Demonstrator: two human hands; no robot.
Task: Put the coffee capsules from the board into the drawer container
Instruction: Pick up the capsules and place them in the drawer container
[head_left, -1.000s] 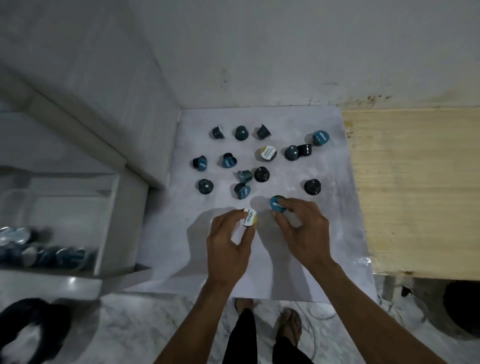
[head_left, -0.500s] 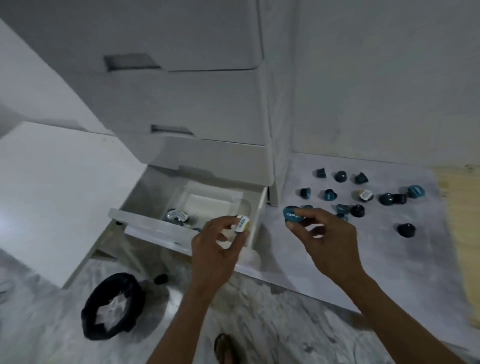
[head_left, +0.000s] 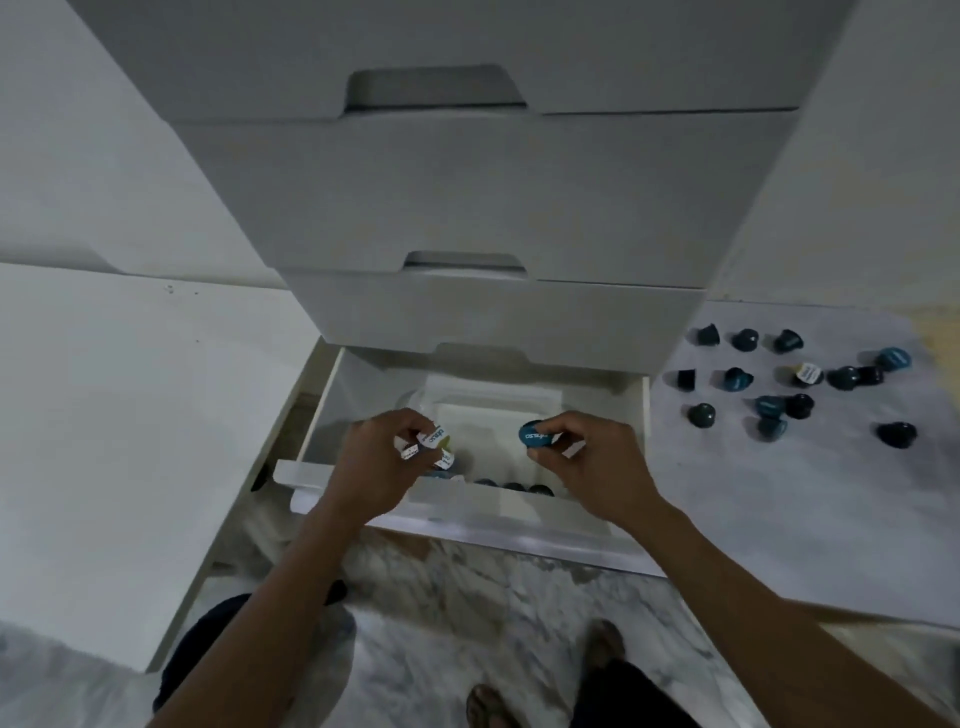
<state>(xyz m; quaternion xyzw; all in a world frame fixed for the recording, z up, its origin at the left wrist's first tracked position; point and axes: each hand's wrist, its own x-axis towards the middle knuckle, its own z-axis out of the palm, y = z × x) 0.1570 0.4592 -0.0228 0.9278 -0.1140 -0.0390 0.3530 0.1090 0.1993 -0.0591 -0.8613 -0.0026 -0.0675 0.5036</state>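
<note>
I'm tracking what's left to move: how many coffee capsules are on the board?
14 capsules: three in the far row, six in the middle row, five nearest, all on the board right of the drawer. Some may overlap.

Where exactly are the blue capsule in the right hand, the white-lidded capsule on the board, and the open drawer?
blue capsule (head_left: 535, 435), head view, on its blue lid.
white-lidded capsule (head_left: 807, 373), head view, on its white lid.
drawer (head_left: 498, 519), head view, on its front rim.
</note>
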